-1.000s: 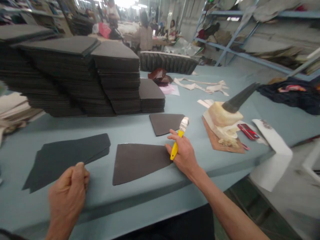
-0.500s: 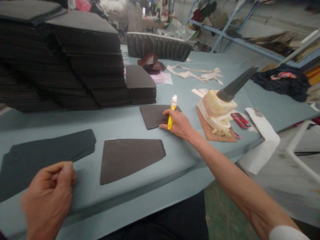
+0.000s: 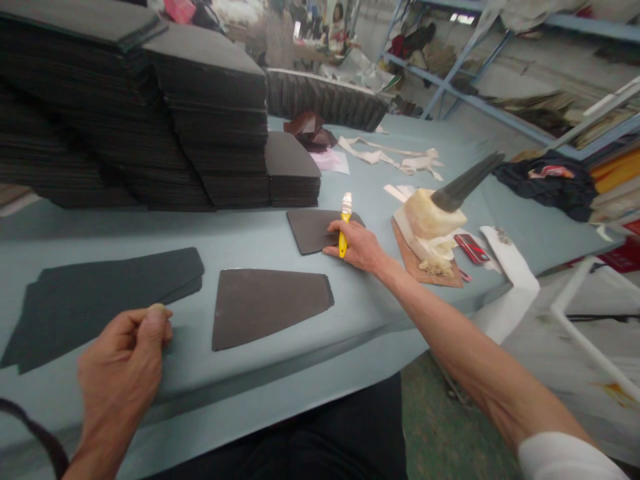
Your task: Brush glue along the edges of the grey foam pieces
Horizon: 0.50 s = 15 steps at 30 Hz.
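My right hand (image 3: 357, 245) is closed around a small paintbrush (image 3: 344, 233) with a yellow handle, its pale bristles pointing away from me. Thumb and fingers reach over a dark brown panel (image 3: 309, 230), touching its near right part. My left hand (image 3: 127, 357) is closed in a pinch at the near edge of overlapping dark green panels (image 3: 115, 280); whatever it might hold is hidden. Between the hands a tapered brown panel (image 3: 270, 307) lies flat on the table (image 3: 250, 243), with a darker strip along its narrow right end.
Tall stacks of dark panels (image 3: 215, 120) stand at the back left, beside a lower stack (image 3: 295, 180). To the right, a yellowish block with a dark spout (image 3: 430, 213) rests on a brown board (image 3: 407, 257). Near it lie a red box (image 3: 471, 248) and a white strip (image 3: 507, 257).
The whole view has shifted slightly. My left hand appears a little further right, nearer the corner of the dark green panels. My right hand keeps its grip on the paintbrush over the panel.
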Tool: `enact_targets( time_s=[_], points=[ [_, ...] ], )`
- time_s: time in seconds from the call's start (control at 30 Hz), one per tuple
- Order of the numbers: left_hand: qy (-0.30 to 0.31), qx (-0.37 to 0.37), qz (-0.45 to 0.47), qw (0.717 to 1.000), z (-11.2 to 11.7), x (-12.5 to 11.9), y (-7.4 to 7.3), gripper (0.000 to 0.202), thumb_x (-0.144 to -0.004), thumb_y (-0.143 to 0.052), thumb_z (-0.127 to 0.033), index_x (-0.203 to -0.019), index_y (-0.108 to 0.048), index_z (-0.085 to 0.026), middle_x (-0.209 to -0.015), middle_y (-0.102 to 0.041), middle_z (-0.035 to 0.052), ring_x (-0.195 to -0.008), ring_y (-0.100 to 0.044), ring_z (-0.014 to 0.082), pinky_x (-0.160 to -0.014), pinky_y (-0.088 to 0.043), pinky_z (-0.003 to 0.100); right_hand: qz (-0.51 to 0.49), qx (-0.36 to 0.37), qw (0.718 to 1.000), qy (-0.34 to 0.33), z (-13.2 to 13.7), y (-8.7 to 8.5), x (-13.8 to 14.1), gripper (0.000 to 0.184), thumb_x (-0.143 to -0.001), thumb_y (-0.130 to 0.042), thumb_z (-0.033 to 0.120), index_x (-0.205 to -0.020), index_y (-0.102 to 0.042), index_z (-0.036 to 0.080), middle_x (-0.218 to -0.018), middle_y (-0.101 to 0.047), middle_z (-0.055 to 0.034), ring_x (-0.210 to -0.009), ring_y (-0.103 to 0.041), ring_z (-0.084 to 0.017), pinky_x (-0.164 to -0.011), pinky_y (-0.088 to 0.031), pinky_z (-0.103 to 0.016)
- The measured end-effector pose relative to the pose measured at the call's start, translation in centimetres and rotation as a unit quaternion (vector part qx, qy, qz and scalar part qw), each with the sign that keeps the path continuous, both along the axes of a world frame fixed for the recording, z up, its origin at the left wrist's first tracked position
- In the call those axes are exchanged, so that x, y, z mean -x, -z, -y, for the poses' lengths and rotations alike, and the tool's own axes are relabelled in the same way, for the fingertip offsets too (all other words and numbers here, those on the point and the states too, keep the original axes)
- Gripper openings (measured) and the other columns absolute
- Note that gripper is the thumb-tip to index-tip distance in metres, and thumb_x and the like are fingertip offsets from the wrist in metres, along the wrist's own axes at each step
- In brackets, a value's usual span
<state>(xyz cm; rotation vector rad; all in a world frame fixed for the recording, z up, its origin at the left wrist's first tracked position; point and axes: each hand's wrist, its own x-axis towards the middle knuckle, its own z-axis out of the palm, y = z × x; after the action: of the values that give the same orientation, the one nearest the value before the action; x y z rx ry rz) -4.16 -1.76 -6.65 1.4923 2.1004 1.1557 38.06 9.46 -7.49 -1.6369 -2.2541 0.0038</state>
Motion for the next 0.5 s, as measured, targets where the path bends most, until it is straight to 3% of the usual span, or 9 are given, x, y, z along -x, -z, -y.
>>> enact_targets(
  time_s=[0.17,0.4,0.5],
  points=[
    [0.019,0.015,0.063,0.998,0.2,-0.3,-0.6,0.038,-0.083,-0.064,-0.057,-0.071,-0.067,-0.021,-0.065,-0.067,-0.0007,-0.056,-0.056,0.0146,-0.054,-0.041,0.026,0.018,-0.008,1.000,0.012,1.2,-0.1,0.5,0.042,-0.093,-0.081,0.045,-0.125,-0.064,0.024,-0.113,-0.076,-0.0093,-0.108,-0.068,-0.031,-0.091,-0.053,-0.041],
    [0.061,-0.009,0.115,0.991,0.4,-0.7,0.1,0.042,-0.078,-0.065,-0.062,-0.083,-0.069,-0.021,-0.063,-0.062,-0.0016,-0.055,-0.054,0.0143,-0.053,-0.042,0.026,0.005,-0.040,0.999,0.018,5.1,0.9,1.4,0.032,-0.098,-0.073,0.044,-0.121,-0.065,0.024,-0.115,-0.078,-0.0115,-0.105,-0.070,-0.034,-0.085,-0.055,-0.045],
    [0.074,-0.014,0.127,0.989,0.9,-0.1,0.2,0.042,-0.083,-0.060,-0.063,-0.085,-0.067,-0.022,-0.062,-0.059,-0.0021,-0.055,-0.054,0.0147,-0.053,-0.045,0.026,0.012,-0.070,0.997,0.037,5.6,1.6,0.8,0.035,-0.098,-0.069,0.052,-0.121,-0.066,0.027,-0.113,-0.079,-0.0099,-0.100,-0.073,-0.033,-0.080,-0.056,-0.045]
  ],
)
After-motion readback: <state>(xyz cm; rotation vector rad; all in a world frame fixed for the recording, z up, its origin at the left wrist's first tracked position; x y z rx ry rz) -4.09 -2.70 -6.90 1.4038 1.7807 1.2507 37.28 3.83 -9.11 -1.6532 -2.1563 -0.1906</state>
